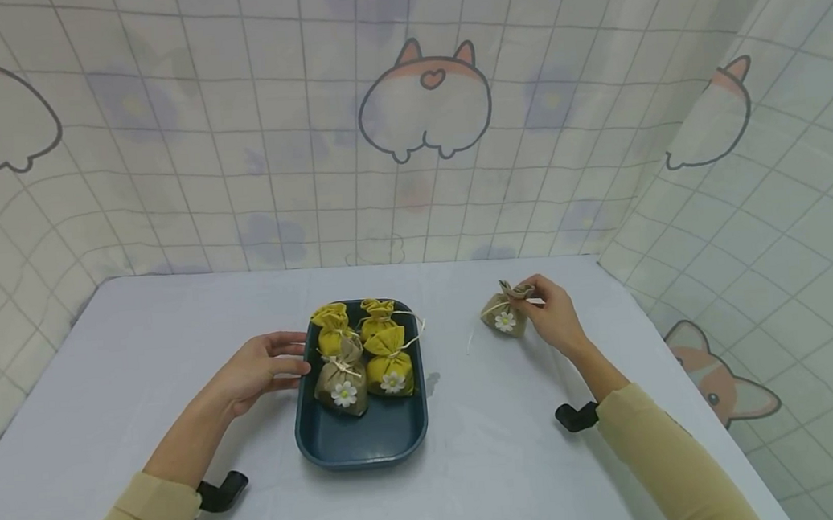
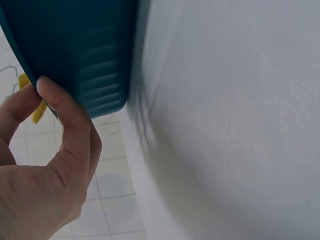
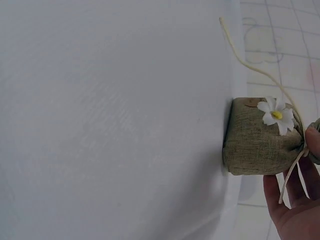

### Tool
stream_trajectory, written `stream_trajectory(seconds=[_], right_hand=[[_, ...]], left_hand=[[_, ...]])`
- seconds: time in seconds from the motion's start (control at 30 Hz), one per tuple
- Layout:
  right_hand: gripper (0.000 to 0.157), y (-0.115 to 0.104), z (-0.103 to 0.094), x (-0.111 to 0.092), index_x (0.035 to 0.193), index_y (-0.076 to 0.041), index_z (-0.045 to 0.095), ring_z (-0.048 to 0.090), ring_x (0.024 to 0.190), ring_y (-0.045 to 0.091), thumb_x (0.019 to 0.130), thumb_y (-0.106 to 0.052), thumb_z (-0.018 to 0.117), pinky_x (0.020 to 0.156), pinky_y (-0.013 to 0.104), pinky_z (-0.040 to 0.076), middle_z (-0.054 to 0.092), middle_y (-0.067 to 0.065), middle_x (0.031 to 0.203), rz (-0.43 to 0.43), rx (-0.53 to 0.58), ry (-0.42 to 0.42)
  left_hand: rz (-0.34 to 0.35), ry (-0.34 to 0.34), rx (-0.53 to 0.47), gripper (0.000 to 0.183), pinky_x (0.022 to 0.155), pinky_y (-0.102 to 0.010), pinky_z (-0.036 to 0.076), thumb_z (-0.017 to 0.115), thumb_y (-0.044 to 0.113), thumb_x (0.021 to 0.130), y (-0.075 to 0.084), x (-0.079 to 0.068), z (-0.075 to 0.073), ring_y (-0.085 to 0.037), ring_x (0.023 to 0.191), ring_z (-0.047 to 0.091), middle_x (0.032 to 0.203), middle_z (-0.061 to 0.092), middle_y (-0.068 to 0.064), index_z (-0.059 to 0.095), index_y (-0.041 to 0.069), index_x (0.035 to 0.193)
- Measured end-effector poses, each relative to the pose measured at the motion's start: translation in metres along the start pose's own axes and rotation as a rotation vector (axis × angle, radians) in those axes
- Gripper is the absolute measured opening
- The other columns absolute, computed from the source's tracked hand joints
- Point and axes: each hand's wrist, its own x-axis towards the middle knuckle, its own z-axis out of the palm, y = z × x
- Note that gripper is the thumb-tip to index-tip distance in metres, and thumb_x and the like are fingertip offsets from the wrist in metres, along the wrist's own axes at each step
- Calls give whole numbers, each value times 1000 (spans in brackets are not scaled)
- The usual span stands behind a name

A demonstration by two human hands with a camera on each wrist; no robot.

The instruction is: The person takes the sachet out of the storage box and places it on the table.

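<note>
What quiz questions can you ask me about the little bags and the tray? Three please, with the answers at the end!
1. Count: how many bags can you see in the tray?
2. True or false: the right fingers pinch a yellow bag.
3. Choose: the left fingers touch (A) a flower, (B) the tray, (C) a string.

Key:
1. Four: three yellow, one brown.
2. False; they pinch a brown bag.
3. B.

On the plain white tabletop [image 1: 502, 447] sit a dark blue tray [image 1: 362, 441], its side against the left hand [image 1: 263, 367], and, just under the pinch of the right hand [image 1: 555, 312], a greyish-brown pouch [image 3: 260, 150].
</note>
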Motion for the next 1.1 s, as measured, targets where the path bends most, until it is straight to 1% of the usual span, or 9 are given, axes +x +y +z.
stream_trajectory(seconds=[0.1, 0.17, 0.27, 0.37, 0.47, 0.6, 0.73, 0.87, 1.1], right_hand=[[19, 21, 1, 3, 113, 7, 63, 60, 119, 38, 98, -2, 69, 98, 46, 53, 65, 23, 119, 25, -9, 12], [22, 27, 0, 3, 116, 5, 63, 59, 121, 35, 97, -4, 70, 99, 44, 53, 65, 20, 121, 36, -18, 11], [28, 29, -1, 4, 119, 3, 62, 59, 121, 34, 95, -5, 73, 98, 40, 53, 64, 19, 122, 42, -31, 11], [33, 29, -3, 3, 122, 2, 62, 59, 119, 34, 92, -4, 76, 97, 40, 53, 64, 18, 121, 47, -29, 7], [39, 24, -4, 2, 125, 1, 60, 59, 119, 34, 90, -3, 78, 98, 45, 53, 64, 18, 121, 22, -48, 14], [46, 17, -6, 1, 128, 2, 57, 58, 118, 34, 88, -1, 79, 99, 52, 50, 63, 18, 121, -37, -71, 28], [52, 9, -8, 0, 131, 2, 55, 57, 119, 32, 86, 2, 81, 100, 50, 50, 61, 17, 126, -69, -85, 32], [55, 0, -9, -1, 132, 1, 55, 55, 120, 32, 84, 3, 82, 100, 48, 49, 59, 16, 129, -116, -115, 45], [55, -18, -6, -4, 130, 1, 57, 54, 122, 35, 82, 3, 84, 105, 51, 44, 59, 16, 130, -214, -191, 84]], left_hand=[[-1, -5, 0, 66, 89, -38, 58, 67, 3, 95, -1, 1, 0, -29, 110, 64, 144, 46, -30, 35, -8, 152], [-1, -6, -2, 66, 89, -38, 58, 67, 3, 95, -1, 2, -1, -29, 110, 64, 144, 46, -29, 35, -8, 152], [-2, -4, -3, 66, 88, -38, 58, 67, 3, 95, -1, 2, -1, -28, 109, 64, 143, 46, -29, 35, -8, 152], [-4, -3, -2, 66, 88, -38, 58, 67, 3, 95, -1, 2, -1, -28, 108, 64, 143, 46, -29, 35, -7, 152], [-4, -2, 0, 66, 88, -38, 58, 67, 2, 95, 0, 2, 0, -29, 109, 64, 143, 46, -29, 36, -7, 152], [9, -10, -1, 66, 88, -38, 58, 67, 2, 95, 0, 0, -1, -30, 111, 64, 144, 45, -30, 36, -8, 152], [25, -23, 0, 66, 88, -38, 58, 67, 2, 95, 1, -1, -2, -31, 113, 63, 144, 44, -31, 36, -9, 152], [26, -25, 0, 66, 88, -38, 58, 67, 2, 95, 0, -1, -2, -30, 113, 64, 144, 44, -31, 36, -9, 152], [17, -16, -1, 67, 89, -38, 58, 67, 2, 95, 0, -1, -1, -31, 114, 63, 145, 44, -30, 35, -8, 152]])
